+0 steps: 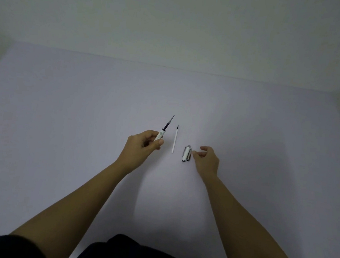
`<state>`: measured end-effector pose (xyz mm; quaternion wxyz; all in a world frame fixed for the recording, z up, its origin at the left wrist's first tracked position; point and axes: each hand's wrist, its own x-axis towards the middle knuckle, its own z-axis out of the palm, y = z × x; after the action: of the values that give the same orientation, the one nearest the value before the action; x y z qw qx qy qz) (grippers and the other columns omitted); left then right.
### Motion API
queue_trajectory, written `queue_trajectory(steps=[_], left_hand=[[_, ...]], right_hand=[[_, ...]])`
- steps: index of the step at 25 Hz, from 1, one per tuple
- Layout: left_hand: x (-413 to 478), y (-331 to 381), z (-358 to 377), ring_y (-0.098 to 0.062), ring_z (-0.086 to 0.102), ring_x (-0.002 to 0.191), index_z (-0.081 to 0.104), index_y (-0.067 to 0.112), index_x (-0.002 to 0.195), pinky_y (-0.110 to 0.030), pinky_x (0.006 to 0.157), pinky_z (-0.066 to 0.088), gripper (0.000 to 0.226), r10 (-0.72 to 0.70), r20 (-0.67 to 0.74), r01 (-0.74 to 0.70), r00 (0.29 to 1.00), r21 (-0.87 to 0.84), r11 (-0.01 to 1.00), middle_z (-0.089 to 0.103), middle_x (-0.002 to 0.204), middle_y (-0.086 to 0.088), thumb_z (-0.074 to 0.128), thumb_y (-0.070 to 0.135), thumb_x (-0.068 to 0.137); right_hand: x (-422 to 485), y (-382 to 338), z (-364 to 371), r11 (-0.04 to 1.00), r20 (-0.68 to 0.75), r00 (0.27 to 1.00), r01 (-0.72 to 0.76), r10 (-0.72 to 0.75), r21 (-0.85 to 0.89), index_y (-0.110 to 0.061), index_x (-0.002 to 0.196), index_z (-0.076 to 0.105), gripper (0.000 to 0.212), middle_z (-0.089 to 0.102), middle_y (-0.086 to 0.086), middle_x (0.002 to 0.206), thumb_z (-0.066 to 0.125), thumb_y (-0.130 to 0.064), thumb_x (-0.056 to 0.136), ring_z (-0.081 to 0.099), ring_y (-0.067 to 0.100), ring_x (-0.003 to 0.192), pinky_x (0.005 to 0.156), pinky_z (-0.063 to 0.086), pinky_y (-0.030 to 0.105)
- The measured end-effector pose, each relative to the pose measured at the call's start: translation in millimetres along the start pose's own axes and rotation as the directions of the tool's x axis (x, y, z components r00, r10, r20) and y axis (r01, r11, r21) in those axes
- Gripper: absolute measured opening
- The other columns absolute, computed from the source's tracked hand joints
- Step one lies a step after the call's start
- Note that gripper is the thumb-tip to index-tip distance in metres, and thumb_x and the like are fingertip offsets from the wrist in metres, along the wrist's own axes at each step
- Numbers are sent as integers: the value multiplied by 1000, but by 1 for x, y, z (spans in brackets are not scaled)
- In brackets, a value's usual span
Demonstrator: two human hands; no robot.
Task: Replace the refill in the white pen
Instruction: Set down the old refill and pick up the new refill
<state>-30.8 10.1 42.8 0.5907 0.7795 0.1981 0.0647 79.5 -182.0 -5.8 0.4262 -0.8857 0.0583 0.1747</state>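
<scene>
My left hand (144, 145) grips the white pen barrel (160, 134), which tilts up and to the right. A dark refill (169, 122) sticks out of its far end. Just right of it, a thin white refill (175, 139) with a dark tip lies on the table, pointing away from me. The white pen cap (186, 153) with a grey clip lies further right. My right hand (207, 159) hovers beside the cap with fingers apart; its thumb tip is close to the clip, and I cannot tell if they touch.
The pale table (79, 140) runs to a white wall (176, 24) at the back. Both bare forearms reach in from the bottom, above dark clothing at the lower edge.
</scene>
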Motion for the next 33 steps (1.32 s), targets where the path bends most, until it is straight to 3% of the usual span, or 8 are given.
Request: queue_trajectory(steps=[3,6,9,16,19,22,24,33], left_hand=[[1,1,3,-3,68,77,65,28,98,-13,68,51,12,-4,-4,4,1000,9,1000,72,81,6,61,34,88],[4,5,11,-2,68,75,64,31,95,-8,66,50,7,10,1,-10,1000,19,1000,71,80,7,61,33,88],[5,4,18,-7,68,76,63,30,95,-19,71,53,8,8,21,-9,1000,48,999,71,80,5,61,33,88],[-14,-27,26,-28,67,80,66,23,97,-39,74,54,14,-130,56,123,990,112,986,72,82,-10,63,30,86],[-13,-34,16,-30,67,82,66,24,97,-43,77,54,12,-169,38,164,985,105,981,71,83,-11,63,30,87],[3,-29,5,-17,68,79,64,27,96,-36,74,54,9,-154,7,153,988,88,984,72,80,-2,62,30,88],[15,-23,-1,-6,68,76,64,28,95,-29,72,53,9,-146,-15,147,989,79,986,72,78,6,61,31,88],[43,-25,-7,-9,68,77,65,29,94,-27,71,53,9,-135,-19,136,991,78,988,72,78,7,60,34,88]], right_hand=[[-4,-22,-5,987,-65,993,107,-100,120,-8,102,64,18,71,14,95,61,-20,89,60,12,73,76,51,22],[-11,-52,-9,928,133,953,225,-273,296,-23,88,71,10,73,6,88,62,-28,88,69,18,79,79,55,27],[-17,-73,-9,876,287,875,255,-389,410,-26,92,73,10,74,-9,87,69,-24,83,70,4,84,77,54,16],[8,-87,-2,849,151,961,125,-233,513,-7,100,70,18,71,5,87,69,-15,83,67,8,76,69,54,17],[31,-82,0,919,55,985,131,-163,371,-4,98,71,20,73,16,91,69,-16,82,68,16,77,72,56,24],[51,-75,10,985,42,989,138,-143,102,-1,98,71,22,74,19,95,69,-17,82,70,27,89,88,55,35],[62,-72,15,990,43,990,138,-137,-29,-1,99,72,24,73,18,99,69,-17,82,68,28,96,88,51,27],[93,-75,38,971,73,989,140,-128,-193,0,103,69,25,70,17,107,68,-16,83,65,28,101,88,49,28]])
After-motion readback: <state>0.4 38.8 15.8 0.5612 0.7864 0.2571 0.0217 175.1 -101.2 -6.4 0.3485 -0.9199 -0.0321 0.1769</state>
